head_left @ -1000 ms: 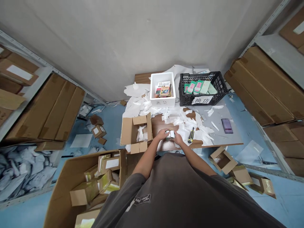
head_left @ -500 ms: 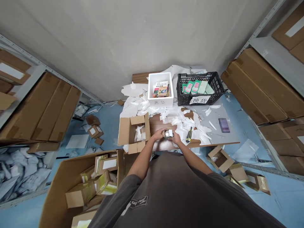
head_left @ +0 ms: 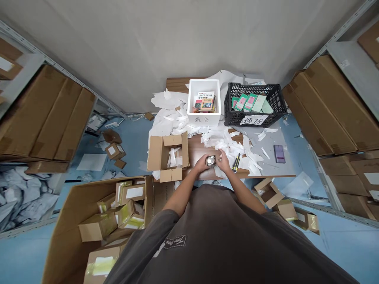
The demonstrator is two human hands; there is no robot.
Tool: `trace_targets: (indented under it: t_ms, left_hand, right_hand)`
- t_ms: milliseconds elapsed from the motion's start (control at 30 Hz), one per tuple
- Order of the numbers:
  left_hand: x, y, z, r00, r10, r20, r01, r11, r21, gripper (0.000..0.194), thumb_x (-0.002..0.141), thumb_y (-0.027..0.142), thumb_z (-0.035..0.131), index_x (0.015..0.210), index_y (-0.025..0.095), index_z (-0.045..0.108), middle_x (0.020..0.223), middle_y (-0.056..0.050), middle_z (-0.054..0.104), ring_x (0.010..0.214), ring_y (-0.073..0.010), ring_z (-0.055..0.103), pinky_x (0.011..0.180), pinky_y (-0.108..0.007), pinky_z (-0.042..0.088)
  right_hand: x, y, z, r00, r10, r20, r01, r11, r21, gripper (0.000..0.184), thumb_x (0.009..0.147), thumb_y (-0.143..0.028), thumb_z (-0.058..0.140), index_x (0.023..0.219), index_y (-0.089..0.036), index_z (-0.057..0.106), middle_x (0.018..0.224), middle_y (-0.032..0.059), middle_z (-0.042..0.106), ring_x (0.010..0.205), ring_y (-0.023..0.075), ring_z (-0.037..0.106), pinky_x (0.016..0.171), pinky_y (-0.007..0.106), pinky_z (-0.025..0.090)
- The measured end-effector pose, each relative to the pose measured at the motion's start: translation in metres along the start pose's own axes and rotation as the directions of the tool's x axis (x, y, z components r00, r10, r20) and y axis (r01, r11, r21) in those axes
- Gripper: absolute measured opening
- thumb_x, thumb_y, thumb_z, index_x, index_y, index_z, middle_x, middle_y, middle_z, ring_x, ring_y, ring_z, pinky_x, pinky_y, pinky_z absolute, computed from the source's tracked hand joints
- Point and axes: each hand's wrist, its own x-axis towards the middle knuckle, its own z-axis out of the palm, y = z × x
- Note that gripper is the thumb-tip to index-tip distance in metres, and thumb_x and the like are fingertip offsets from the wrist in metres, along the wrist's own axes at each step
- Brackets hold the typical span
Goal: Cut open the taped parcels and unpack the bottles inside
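My left hand (head_left: 201, 164) is wrapped round the left side of a small box (head_left: 211, 161), held above the front of the table. A round, shiny silver face shows at the top of this box; its exact kind is too small to make out. At its right side, the bent fingers of my right hand (head_left: 223, 162) press on the edge. Just right of that hand lies a yellow and black box cutter (head_left: 236, 162) among torn white paper (head_left: 223, 144). To the left stands an opened cardboard box (head_left: 160, 156) with white paper scraps inside.
A white foam box (head_left: 204, 121) with books and a black crate (head_left: 254, 106) with green and pink packs stand at the back. A purple pack (head_left: 279, 154) lies at the right. A large carton (head_left: 71, 221) of small boxes is at lower left; empty cartons (head_left: 268, 193) lie lower right.
The small box has turned in my hands: its white flap no longer shows, and the silver round face does. My right hand has shifted slightly up along its side. The view has tilted a little.
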Motion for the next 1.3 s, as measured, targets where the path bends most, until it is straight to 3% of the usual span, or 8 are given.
trace_targets:
  t_ms: [200, 400, 567, 733, 933, 1100, 1200, 1300]
  left_hand:
    - [0.003, -0.003, 0.004, 0.999, 0.031, -0.01, -0.031, 1.0, 0.004, 0.082, 0.067, 0.025, 0.093, 0.142, 0.022, 0.059, 0.142, -0.012, 0.069, 0.131, -0.0323, 0.066, 0.113, -0.045, 0.052]
    - [0.005, -0.007, 0.007, 0.999, 0.044, -0.024, -0.043, 0.999, 0.012, 0.082, 0.065, 0.026, 0.094, 0.14, 0.021, 0.06, 0.139, -0.012, 0.069, 0.128, -0.0337, 0.067, 0.11, -0.046, 0.053]
    - [0.009, -0.007, 0.008, 1.0, 0.013, 0.01, -0.013, 0.999, 0.032, 0.084, 0.062, 0.028, 0.095, 0.138, 0.023, 0.059, 0.134, -0.009, 0.071, 0.123, -0.0321, 0.068, 0.107, -0.044, 0.054]
    - [0.013, -0.001, 0.002, 1.0, 0.004, 0.013, -0.005, 0.997, 0.081, 0.08, 0.065, 0.036, 0.097, 0.135, 0.023, 0.062, 0.131, -0.008, 0.073, 0.119, -0.0317, 0.069, 0.104, -0.042, 0.055]
    - [0.008, 0.008, 0.0, 0.999, -0.033, -0.027, 0.037, 0.987, 0.156, 0.088, 0.064, 0.042, 0.099, 0.142, 0.025, 0.062, 0.136, -0.011, 0.073, 0.128, -0.0367, 0.067, 0.109, -0.046, 0.053]
    - [0.003, 0.02, -0.006, 0.999, -0.042, -0.004, 0.042, 0.986, 0.163, 0.106, 0.058, 0.042, 0.103, 0.152, 0.025, 0.056, 0.148, -0.015, 0.066, 0.138, -0.0425, 0.06, 0.115, -0.054, 0.049]
    - [0.001, 0.045, -0.025, 0.999, 0.012, -0.048, -0.004, 0.987, 0.163, 0.137, 0.048, 0.045, 0.107, 0.165, 0.024, 0.039, 0.164, -0.02, 0.051, 0.152, -0.0473, 0.046, 0.123, -0.058, 0.042]
    - [-0.002, 0.093, -0.046, 0.963, 0.134, -0.234, -0.097, 0.982, 0.162, 0.131, 0.062, 0.05, 0.103, 0.169, 0.027, 0.032, 0.171, -0.019, 0.04, 0.158, -0.0434, 0.039, 0.128, -0.055, 0.037]
  right_hand:
    - [0.002, 0.008, -0.013, 0.994, -0.012, 0.105, 0.024, 0.993, -0.118, 0.023, 0.084, -0.017, 0.059, 0.097, -0.023, 0.077, 0.14, 0.0133, 0.068, 0.136, 0.033, 0.063, 0.109, 0.05, 0.057]
    - [0.011, -0.004, -0.021, 0.943, -0.127, 0.307, 0.212, 0.942, -0.262, 0.049, 0.078, -0.015, 0.081, 0.126, -0.026, 0.079, 0.164, 0.0112, 0.053, 0.151, 0.0385, 0.051, 0.124, 0.055, 0.044]
    - [0.039, -0.019, -0.018, 0.847, -0.107, 0.52, 0.317, 0.888, -0.333, 0.07, 0.057, -0.004, 0.097, 0.12, -0.031, 0.081, 0.172, 0.0082, 0.046, 0.154, 0.046, 0.047, 0.12, 0.058, 0.047]
    - [0.049, -0.034, -0.015, 0.814, -0.115, 0.57, 0.395, 0.829, -0.396, 0.078, 0.057, 0.003, 0.091, 0.127, -0.028, 0.077, 0.173, 0.013, 0.044, 0.155, 0.0451, 0.046, 0.121, 0.062, 0.044]
    - [0.057, -0.061, -0.064, 0.833, -0.168, 0.527, 0.354, 0.894, -0.275, 0.066, 0.053, -0.008, 0.095, 0.114, -0.025, 0.078, 0.174, 0.0102, 0.042, 0.148, 0.0417, 0.054, 0.114, 0.05, 0.051]
    - [0.069, -0.104, -0.125, 0.858, -0.222, 0.464, 0.214, 0.974, 0.071, 0.061, 0.06, -0.029, 0.095, 0.117, -0.023, 0.073, 0.146, 0.0108, 0.068, 0.122, 0.0334, 0.069, 0.098, 0.041, 0.058]
    - [0.074, -0.13, -0.154, 0.918, -0.209, 0.336, 0.093, 0.939, 0.331, 0.064, 0.062, -0.041, 0.096, 0.117, -0.022, 0.069, 0.114, 0.0039, 0.074, 0.097, 0.0242, 0.07, 0.082, 0.034, 0.059]
    - [0.077, -0.155, -0.172, 0.975, -0.133, 0.178, 0.033, 0.879, 0.477, 0.066, 0.061, -0.047, 0.098, 0.115, -0.024, 0.069, 0.104, 0.0003, 0.072, 0.09, 0.0205, 0.068, 0.075, 0.031, 0.059]
